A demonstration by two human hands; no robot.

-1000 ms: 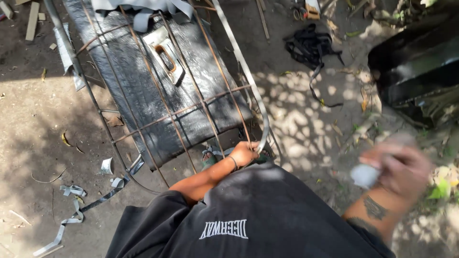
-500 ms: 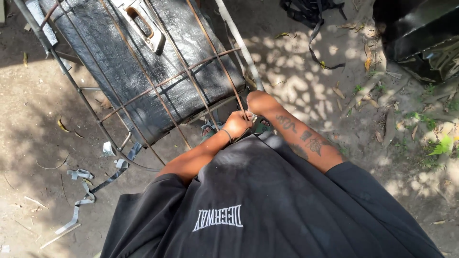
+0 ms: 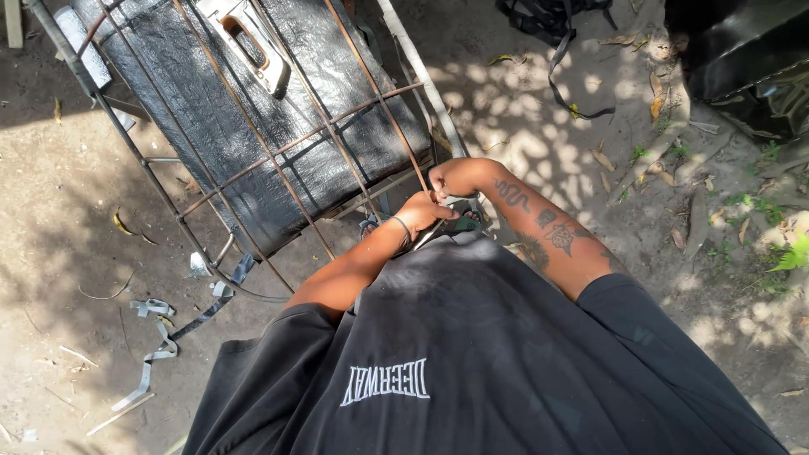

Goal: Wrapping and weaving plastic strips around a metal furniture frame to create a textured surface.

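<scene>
The person stood over a rusty wire frame that lay on the sandy ground. Under the frame there was a black padded panel with a pale metal handle on it.

Both hands met at the near right corner of the frame, beside its pale edge bar. The left hand was curled, with the fingers bent around the frame's edge, and a dark band sat on its wrist. The right hand was also closed into a loose fist, just above the left one and touching it; its forearm had dark tattoos. What exactly the fingers pinched I could not tell, because the hands hid that spot and the black shirt covered the area below.

On the ground to the left of the person lay grey strap pieces. A black strap lay farther away at the top, and a dark shiny object was at the upper right corner, well apart from the hands. Dry leaves were scattered on the sunlit sand.
</scene>
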